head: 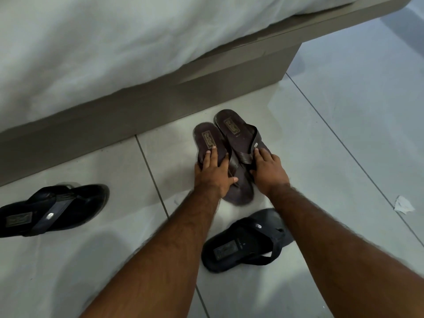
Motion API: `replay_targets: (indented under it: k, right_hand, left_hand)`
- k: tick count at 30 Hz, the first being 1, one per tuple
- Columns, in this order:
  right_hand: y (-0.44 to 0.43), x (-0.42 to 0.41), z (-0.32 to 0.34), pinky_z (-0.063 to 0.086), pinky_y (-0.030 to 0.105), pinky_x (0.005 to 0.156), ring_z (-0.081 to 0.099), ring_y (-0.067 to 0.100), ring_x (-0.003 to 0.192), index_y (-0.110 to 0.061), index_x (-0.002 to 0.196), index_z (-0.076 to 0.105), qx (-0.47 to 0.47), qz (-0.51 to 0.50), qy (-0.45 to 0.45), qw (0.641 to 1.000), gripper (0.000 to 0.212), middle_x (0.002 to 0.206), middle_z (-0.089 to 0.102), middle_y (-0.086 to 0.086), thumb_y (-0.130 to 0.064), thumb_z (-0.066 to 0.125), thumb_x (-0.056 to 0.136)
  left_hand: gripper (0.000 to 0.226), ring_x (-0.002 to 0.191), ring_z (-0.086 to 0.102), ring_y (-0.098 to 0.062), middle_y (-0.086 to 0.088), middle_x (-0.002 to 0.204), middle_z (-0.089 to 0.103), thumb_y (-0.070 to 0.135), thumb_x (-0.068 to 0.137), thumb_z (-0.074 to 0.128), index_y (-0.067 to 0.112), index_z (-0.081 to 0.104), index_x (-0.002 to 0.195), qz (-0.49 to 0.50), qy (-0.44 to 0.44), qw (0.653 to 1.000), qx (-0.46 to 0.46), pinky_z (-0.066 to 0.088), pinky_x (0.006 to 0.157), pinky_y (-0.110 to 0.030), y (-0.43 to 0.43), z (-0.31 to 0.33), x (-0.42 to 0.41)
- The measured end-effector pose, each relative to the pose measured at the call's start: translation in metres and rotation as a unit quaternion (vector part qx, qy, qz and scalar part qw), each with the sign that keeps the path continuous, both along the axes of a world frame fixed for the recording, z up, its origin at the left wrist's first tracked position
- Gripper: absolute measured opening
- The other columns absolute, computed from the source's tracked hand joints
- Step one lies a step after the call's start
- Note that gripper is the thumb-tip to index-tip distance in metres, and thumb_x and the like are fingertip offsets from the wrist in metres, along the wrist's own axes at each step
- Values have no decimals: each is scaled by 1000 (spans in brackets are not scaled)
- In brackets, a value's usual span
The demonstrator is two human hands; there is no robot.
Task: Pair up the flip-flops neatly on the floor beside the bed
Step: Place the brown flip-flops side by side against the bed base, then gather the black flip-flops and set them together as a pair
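Note:
Two brown flip-flops lie side by side on the tiled floor just in front of the bed base, heels toward the bed. My left hand (213, 173) grips the left brown flip-flop (207, 140) around its strap. My right hand (269, 171) rests on the strap area of the right brown flip-flop (234, 129), fingers curled over it. A black flip-flop (243, 246) lies apart near my right forearm. Another black flip-flop (52, 210) lies far off at the left edge.
The bed base (160, 97) runs diagonally across the back, with white bedding (114, 42) hanging over it. A crumpled scrap of white paper (403, 204) lies on the floor tiles (344, 157) at the right.

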State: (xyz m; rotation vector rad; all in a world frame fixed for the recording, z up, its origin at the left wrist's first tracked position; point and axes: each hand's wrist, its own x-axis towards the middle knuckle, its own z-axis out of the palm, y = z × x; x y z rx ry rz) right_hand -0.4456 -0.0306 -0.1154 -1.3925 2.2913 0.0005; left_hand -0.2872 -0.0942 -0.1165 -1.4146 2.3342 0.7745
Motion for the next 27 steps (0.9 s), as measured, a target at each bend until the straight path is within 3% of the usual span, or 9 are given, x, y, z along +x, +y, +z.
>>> replay_targets:
  k: [7,10,13,16,18,21,24,27]
  right_hand:
    - [-1,-1,8,33,48,117,23,37,146,-12,158,16,38,8,-29,999,77,164,20,9,-36,54,96]
    - [18,2,29,43,50,102,39,40,130,-9,146,37,-45,36,29,998,66,143,42,18,-48,47,94]
    - [56,-3,50,48,44,83,53,36,103,-8,118,55,-114,213,81,967,62,112,55,15,-62,34,95]
    - [97,-10,58,50,42,85,57,32,103,-15,128,57,-42,400,57,914,78,116,57,12,-79,38,87]
    - [121,-10,55,48,43,100,53,31,121,-24,144,47,14,444,54,894,90,135,54,12,-85,41,79]
    - [153,-7,42,34,37,117,37,26,142,-29,160,8,71,443,27,893,102,157,35,6,-82,42,80]
    - [169,7,31,31,31,118,31,23,148,-34,154,-22,113,430,12,896,104,164,24,3,-74,44,85]
    - [161,44,35,34,31,115,30,22,147,-35,153,-25,149,438,-19,887,105,165,16,2,-69,48,85]
  left_hand:
    - [90,157,-7,-25,-5,170,-11,66,91,51,31,7,161,-21,4,1000,-5,6,123,-57,-7,6,3]
    - [102,157,2,-27,-6,171,0,76,84,50,22,12,161,13,68,996,-65,10,124,-55,-7,11,24]
    - [100,156,11,-28,-11,169,14,74,84,53,16,22,159,100,121,978,-137,12,126,-51,-4,15,72]
    - [97,155,14,-33,-16,168,16,75,88,43,12,22,159,178,62,961,-200,12,126,-52,-1,11,137]
    - [96,154,15,-38,-21,167,16,76,90,35,8,23,158,234,8,945,-229,13,125,-54,1,7,184]
    - [87,151,21,-45,-27,164,19,65,97,36,0,27,155,259,-44,923,-280,16,122,-59,4,-1,245]
    - [90,150,21,-47,-32,162,20,60,96,45,-6,24,154,359,-67,895,-256,14,121,-61,2,-9,289]
    - [90,149,23,-47,-33,158,29,58,96,49,-8,25,153,444,-68,874,-187,13,121,-61,5,-12,308]
